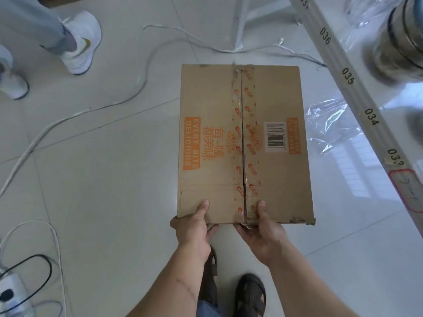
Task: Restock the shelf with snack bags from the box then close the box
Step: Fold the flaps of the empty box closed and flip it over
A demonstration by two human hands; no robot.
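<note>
Cardboard box lies on the tiled floor beside the shelf edge, both top flaps down and meeting along a slit, taped centre seam. No snack bags are in sight; we cannot tell what the box holds.

Left hand pinches the near edge of the box, thumb flat on the left flap, fingers curled under the rim. Right hand holds the same edge just right of the seam, thumb on top, fingers below.

Step in hand, as we judge it: either settling the shut box or about to lift the flaps; the frame does not decide. For a good close we would keep both thumbs near the seam and press the flaps level so that the edges meet.

Around: crumpled clear plastic wrap between the box's right side and the shelf; loose white cable on the floor left of the box; a power strip at the lower left; another person's white shoes beyond the far left corner. The cable and the wrap could catch the box if it is slid.
</note>
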